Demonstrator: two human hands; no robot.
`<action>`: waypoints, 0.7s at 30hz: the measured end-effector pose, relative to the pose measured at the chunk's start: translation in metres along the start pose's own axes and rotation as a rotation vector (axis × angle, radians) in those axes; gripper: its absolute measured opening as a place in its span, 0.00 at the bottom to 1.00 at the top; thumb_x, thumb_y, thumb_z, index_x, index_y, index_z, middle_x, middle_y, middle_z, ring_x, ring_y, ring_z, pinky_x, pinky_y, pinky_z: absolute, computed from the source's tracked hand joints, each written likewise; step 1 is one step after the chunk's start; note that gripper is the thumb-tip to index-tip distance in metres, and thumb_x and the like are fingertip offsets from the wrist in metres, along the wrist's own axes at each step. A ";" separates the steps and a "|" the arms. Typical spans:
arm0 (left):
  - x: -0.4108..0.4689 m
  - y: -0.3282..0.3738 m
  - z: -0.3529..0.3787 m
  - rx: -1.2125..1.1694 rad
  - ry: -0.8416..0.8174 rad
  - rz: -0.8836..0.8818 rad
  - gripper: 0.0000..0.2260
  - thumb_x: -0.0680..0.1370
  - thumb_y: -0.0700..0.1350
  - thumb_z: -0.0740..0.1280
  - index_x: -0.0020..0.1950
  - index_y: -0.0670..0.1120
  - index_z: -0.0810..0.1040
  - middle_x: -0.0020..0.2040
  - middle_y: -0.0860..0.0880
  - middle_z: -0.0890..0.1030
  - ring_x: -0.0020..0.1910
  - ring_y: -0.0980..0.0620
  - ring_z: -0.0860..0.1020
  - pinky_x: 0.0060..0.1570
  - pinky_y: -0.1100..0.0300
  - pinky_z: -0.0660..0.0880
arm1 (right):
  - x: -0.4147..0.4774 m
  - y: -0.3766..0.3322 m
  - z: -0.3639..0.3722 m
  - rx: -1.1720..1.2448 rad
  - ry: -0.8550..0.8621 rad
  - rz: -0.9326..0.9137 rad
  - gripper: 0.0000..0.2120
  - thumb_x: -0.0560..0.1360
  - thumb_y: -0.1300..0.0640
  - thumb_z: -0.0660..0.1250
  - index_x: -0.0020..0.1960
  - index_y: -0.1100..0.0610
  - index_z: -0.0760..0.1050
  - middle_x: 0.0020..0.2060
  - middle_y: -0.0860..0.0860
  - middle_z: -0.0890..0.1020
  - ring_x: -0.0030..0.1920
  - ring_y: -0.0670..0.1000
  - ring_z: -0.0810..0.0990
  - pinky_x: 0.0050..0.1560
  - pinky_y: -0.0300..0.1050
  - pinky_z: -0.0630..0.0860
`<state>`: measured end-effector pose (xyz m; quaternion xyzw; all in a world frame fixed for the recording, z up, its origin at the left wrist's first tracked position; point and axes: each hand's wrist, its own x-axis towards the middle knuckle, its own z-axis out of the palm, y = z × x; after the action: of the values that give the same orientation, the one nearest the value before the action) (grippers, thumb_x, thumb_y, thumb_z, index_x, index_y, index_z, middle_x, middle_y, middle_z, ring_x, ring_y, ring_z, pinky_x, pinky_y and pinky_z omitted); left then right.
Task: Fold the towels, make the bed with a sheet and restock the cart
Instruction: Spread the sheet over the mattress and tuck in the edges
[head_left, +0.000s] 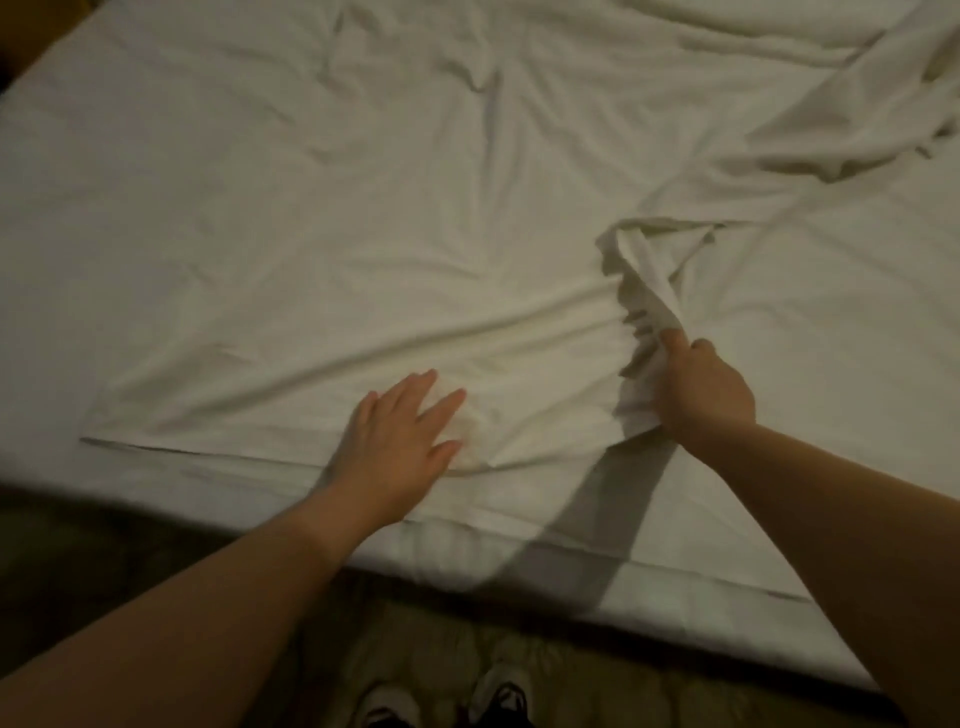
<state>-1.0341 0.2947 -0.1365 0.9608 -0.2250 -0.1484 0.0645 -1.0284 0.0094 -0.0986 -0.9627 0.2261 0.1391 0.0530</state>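
The sheet (363, 234) is spread over the bed (519, 561) and is full of wrinkles. Its near edge lies a little way in from the near side of the bed. A crumpled heap (831, 130) of the sheet is seen at the far right.

The left hand (400, 441) is laid flat on the sheet near that edge. Its fingers are straight and nothing is grasped by it. A bunch of the sheet is grasped in the right hand (706, 395), with the fingers curled round it. The cloth above that hand is lifted off the bed in a tall fold (644, 291).

Some things could go wrong from here. If the bunch is pulled hard while the sheet is pinned by the left hand, new wrinkles may be made between the two hands. If the pull is made to one side only, the sheet may be dragged crooked, and one side of the bed may be left bare. If too much is pulled toward the near side, the edge may drop to the floor (104, 545) and be stepped on by the shoes (498, 696). The far heap may not be smoothed from this spot, as it seems well out of reach.

No writing or label can be seen on the sheet or the bed. The shoes are dark and blurred, so no brand can be read.
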 end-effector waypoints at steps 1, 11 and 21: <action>-0.001 0.008 0.006 -0.006 -0.049 0.009 0.36 0.69 0.66 0.35 0.77 0.58 0.51 0.78 0.50 0.51 0.77 0.50 0.50 0.72 0.46 0.49 | -0.006 0.006 0.006 0.035 -0.003 -0.002 0.19 0.80 0.60 0.52 0.70 0.56 0.60 0.57 0.60 0.71 0.55 0.65 0.74 0.50 0.53 0.69; -0.007 0.025 0.018 0.048 -0.038 0.031 0.27 0.80 0.54 0.54 0.78 0.54 0.50 0.78 0.49 0.53 0.76 0.46 0.50 0.71 0.41 0.48 | -0.058 0.038 0.032 0.660 0.117 0.285 0.21 0.81 0.59 0.55 0.73 0.56 0.61 0.63 0.60 0.74 0.63 0.62 0.72 0.58 0.48 0.68; -0.016 0.002 0.009 0.008 0.215 0.282 0.11 0.66 0.34 0.64 0.45 0.39 0.82 0.37 0.39 0.83 0.29 0.40 0.81 0.22 0.50 0.75 | -0.104 0.044 0.056 0.675 0.205 0.431 0.23 0.81 0.59 0.53 0.75 0.50 0.56 0.56 0.59 0.77 0.52 0.58 0.76 0.48 0.46 0.69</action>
<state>-1.0517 0.2999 -0.1406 0.9303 -0.3499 -0.0332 0.1045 -1.1513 0.0235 -0.1233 -0.8307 0.4596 -0.0316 0.3125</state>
